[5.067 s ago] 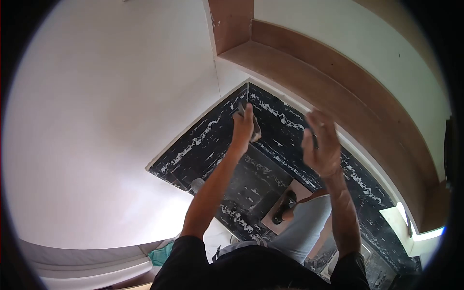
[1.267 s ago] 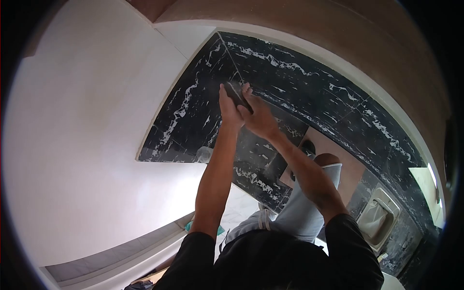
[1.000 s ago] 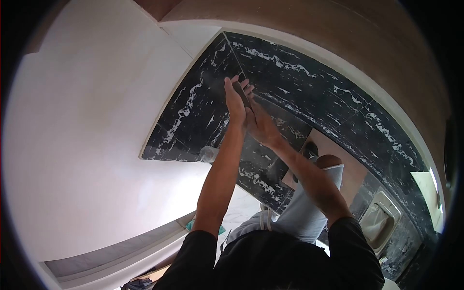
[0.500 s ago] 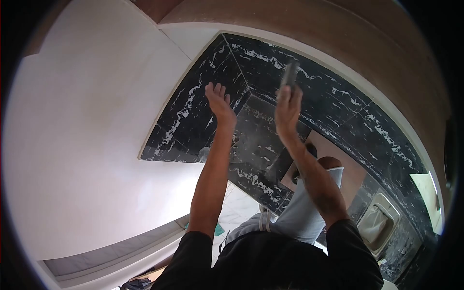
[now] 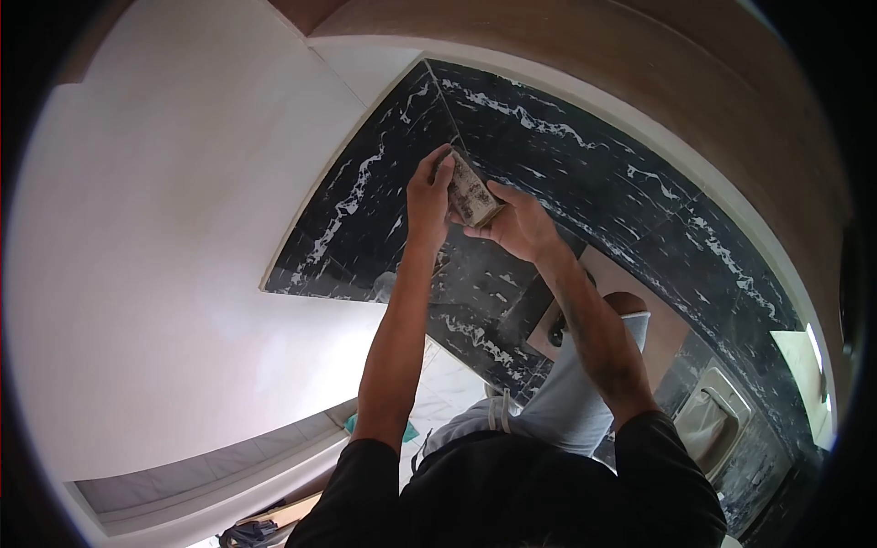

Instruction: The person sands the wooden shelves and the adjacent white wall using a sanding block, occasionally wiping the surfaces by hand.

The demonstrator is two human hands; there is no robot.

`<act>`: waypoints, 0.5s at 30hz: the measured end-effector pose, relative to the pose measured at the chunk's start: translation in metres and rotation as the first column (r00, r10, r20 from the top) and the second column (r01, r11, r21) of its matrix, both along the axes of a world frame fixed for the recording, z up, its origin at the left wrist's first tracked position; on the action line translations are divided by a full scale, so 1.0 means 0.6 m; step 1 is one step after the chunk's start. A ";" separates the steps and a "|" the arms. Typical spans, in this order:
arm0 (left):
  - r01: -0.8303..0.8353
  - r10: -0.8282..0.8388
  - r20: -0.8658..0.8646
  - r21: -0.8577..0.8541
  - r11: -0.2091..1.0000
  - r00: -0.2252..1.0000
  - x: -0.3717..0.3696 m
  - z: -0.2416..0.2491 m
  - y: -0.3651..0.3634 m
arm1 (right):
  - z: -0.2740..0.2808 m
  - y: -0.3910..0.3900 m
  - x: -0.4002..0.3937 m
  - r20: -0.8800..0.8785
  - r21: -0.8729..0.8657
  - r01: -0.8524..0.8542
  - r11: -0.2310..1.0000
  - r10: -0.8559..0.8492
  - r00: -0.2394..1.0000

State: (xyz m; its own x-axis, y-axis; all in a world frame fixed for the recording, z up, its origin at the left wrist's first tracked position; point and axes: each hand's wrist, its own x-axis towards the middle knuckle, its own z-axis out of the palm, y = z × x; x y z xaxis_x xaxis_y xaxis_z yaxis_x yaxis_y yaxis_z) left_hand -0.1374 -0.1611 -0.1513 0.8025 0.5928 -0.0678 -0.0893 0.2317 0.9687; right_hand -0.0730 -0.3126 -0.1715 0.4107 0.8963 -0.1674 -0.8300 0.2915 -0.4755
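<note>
Between my hands is a small rectangular block [image 5: 472,194], its pale grey face mottled with dark brown patches and its lower edge tan. My left hand [image 5: 427,203] grips the upper left side, thumb along the block's edge. On the lower right, my right hand [image 5: 523,225] holds its corner, with the thumb above and fingers beneath. The block is tilted and held up in front of the corner of black tiles with white veining [image 5: 356,196]. Below it lies a dusty dark counter [image 5: 475,265].
My bent knee rests at a pinkish-brown board [image 5: 667,338] on the counter. A steel sink [image 5: 744,402] is set into the counter at right. A large pale panel [image 5: 174,247] fills the left side. Brown wall surface [image 5: 585,46] curves above the tiles.
My right hand has swung left and down with the block, turning its mottled face into view. My left hand, free and half-curled before, has come over and taken hold of it.
</note>
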 end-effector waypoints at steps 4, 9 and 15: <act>0.001 0.001 0.038 -0.056 0.998 0.999 -0.021 0.005 0.009 | 0.009 -0.001 -0.003 0.051 0.141 -0.133 0.981 0.127 0.991; -0.104 0.119 0.103 -0.142 0.984 0.988 -0.054 -0.016 0.027 | 0.032 -0.027 0.036 0.418 0.021 0.125 0.992 -0.123 0.900; -0.285 0.317 0.131 -0.217 0.934 0.939 -0.024 -0.049 0.022 | -0.048 0.018 -0.011 0.862 -0.067 0.763 0.642 -0.348 0.369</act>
